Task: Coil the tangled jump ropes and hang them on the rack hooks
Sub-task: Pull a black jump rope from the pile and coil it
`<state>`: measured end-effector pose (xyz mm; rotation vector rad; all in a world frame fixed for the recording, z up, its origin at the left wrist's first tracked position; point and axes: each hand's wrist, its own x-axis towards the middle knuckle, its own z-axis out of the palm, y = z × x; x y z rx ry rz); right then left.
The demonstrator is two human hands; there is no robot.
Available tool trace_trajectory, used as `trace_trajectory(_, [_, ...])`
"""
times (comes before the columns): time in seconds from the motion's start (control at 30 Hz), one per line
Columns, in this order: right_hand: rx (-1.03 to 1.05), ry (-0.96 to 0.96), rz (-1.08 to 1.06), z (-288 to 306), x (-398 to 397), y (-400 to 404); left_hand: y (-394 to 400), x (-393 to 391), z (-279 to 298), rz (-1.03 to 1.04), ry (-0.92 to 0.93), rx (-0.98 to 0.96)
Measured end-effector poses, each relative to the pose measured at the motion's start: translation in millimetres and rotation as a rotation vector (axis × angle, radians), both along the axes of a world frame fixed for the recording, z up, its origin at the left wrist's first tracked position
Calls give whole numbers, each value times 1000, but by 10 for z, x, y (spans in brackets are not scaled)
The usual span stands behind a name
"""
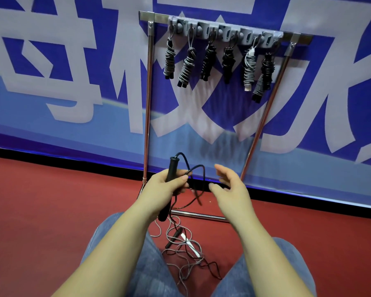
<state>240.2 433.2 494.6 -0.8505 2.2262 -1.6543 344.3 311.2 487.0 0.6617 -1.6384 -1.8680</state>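
1. While the rack (pixel 147 103) stands against the blue banner wall (pixel 51 71) as the largest thing ahead, six coiled ropes (pixel 219 61) already hang from its hook strip (pixel 225 33), each bundle hanging roughly upright below the top bar.
2. Below the rack's base bar (pixel 198 215), a tangled heap of ropes (pixel 186 251) lies loose on the red floor (pixel 41 211) between the person's knees, grey and black cords crossing, with a white handle in it.
3. In front of the rack's lower span, the left hand (pixel 163 189) grips a black handle (pixel 171 169) held nearly upright, its top tipped slightly toward the rack; a second black handle appears to hang beneath that fist.
4. Beside it, toward the rack's right leg, the right hand (pixel 227 186) holds nothing, fingers loosely curved and spread, palm turned toward the left.
5. Between the hands, a thin black cord (pixel 196 170) loops from the handle top and trails down toward the heap. It lies just left of the right fingertips, so the right hand is likely the one to catch and wind it.
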Motion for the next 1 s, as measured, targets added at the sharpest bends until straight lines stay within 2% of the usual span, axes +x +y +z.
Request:
trace_trajectory(0.13, [-51,-39,40,55,57,-33,60,25,73,-138,-8,-26])
trace_trajectory(0.23, [-92,-238,33,17,38,-57,99,37,98,-253,-28,-33])
trace_trajectory(0.33, [-248,-451,35,53,28,-64,105,29,84,-307,-64,-46])
trace_trajectory(0.43, [-375,-463,-48,148,-32,-30,95,22,56,-380,-133,-94])
trace_trajectory(0.57, [-558,-537,-179,297,-193,104,52,44,-2,-381,-235,-178])
trace_trajectory(0.67, [-571,-605,-188,316,-265,158,29,45,-20,-321,-241,-164])
trace_trajectory(0.77, [-408,-671,-49,248,-230,104,52,5,9,-220,-167,10])
trace_trajectory(0.87, [-42,-560,190,142,-86,39,80,-42,61,-102,-82,218])
trace_trajectory(0.93, [248,-304,345,47,19,13,75,-56,85,-36,-23,351])
trace_trajectory(1.0, [506,74,441,-68,89,-32,46,-56,88,5,17,443])
